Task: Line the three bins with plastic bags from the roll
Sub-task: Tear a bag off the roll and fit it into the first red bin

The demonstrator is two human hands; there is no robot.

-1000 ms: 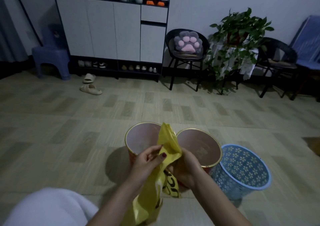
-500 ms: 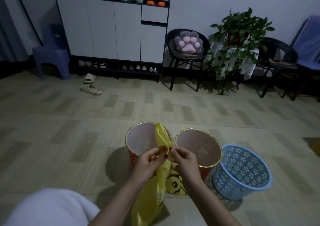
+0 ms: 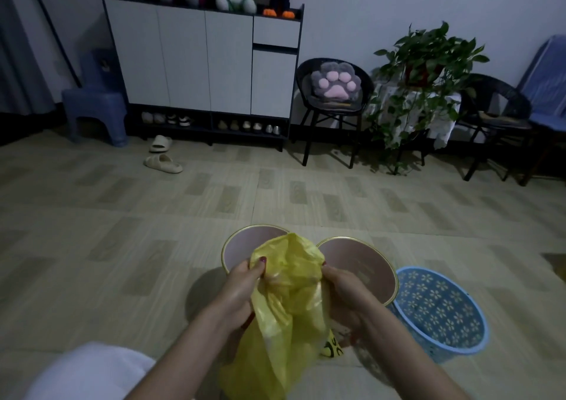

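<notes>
Between the two hands, low in the middle of the view, hangs a yellow plastic bag (image 3: pixel 284 307). The left hand (image 3: pixel 242 292) pinches the left side of its upper edge between thumb and curled fingers, and the right hand (image 3: pixel 346 295) grips the right side with the fingers curled round the plastic. The mouth of the bag is pulled apart a little between them, and its top puffs up above the knuckles. The rest of the bag falls down between the forearms toward the bottom of the view.

Just behind the bag two round bins with gold rims stand on the tiled floor (image 3: pixel 122 246), side by side and almost touching. The left gold-rimmed bin (image 3: pixel 242 243) is partly hidden by the bag and the left hand; the right gold-rimmed bin (image 3: pixel 361 265) is partly hidden by the right hand. To the right of them, close to the second bin, stands a blue lattice basket (image 3: pixel 441 311) with a flower pattern. All three show bare insides. A small yellow piece with black marks (image 3: pixel 332 346) lies on the floor under the right wrist; what it is I cannot tell.
</notes>
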